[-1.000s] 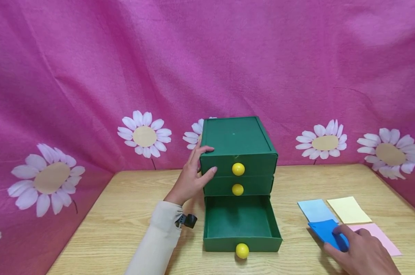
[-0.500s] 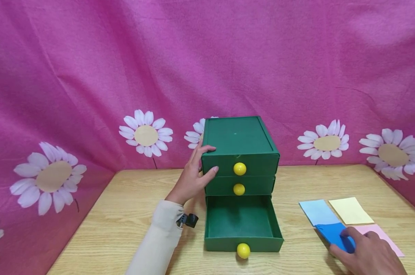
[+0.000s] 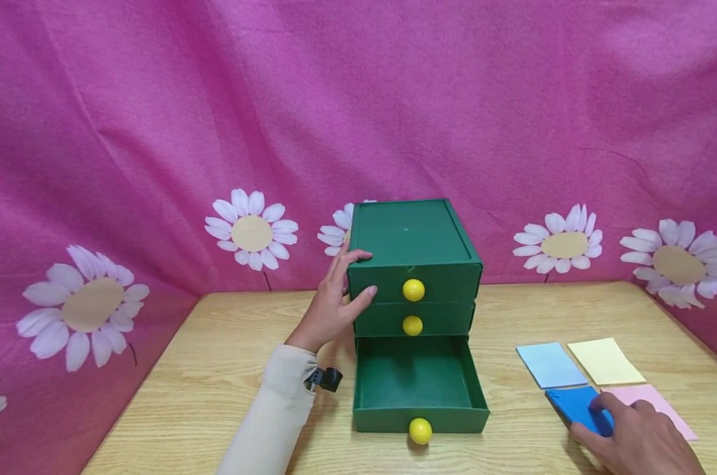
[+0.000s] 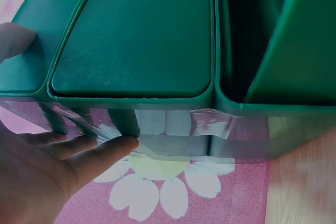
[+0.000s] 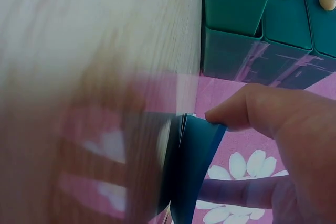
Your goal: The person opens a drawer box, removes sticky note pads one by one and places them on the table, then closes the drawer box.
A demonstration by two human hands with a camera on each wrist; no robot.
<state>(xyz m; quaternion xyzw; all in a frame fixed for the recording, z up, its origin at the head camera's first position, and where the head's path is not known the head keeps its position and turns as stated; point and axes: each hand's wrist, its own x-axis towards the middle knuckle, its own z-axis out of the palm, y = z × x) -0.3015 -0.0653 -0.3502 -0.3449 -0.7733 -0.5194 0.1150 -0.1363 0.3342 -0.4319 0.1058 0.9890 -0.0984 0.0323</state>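
A green drawer unit (image 3: 414, 284) with yellow knobs stands mid-table, its bottom drawer (image 3: 417, 422) pulled out and bare inside. My left hand (image 3: 328, 307) rests at its left front corner. The thumb touches the top drawer's front, one finger lies over the top edge, and other fingers lie along the side in the left wrist view. My right hand (image 3: 643, 432) holds a dark blue sticky note pad (image 3: 572, 404) between thumb and fingers; its underside is hidden. Light blue (image 3: 551, 365), yellow (image 3: 606, 361) and pink (image 3: 661, 410) pads lie around it.
A light wooden table (image 3: 216, 396) carries everything. Pink cloth (image 3: 358, 99) printed with white daisies hangs behind and at both sides. The open drawer's yellow knob (image 3: 420, 431) juts toward the front.
The dark blue pad, which overlapped the light blue pad, has come down and toward me in my right hand, and now lies just in front of it. The left hand stays put.
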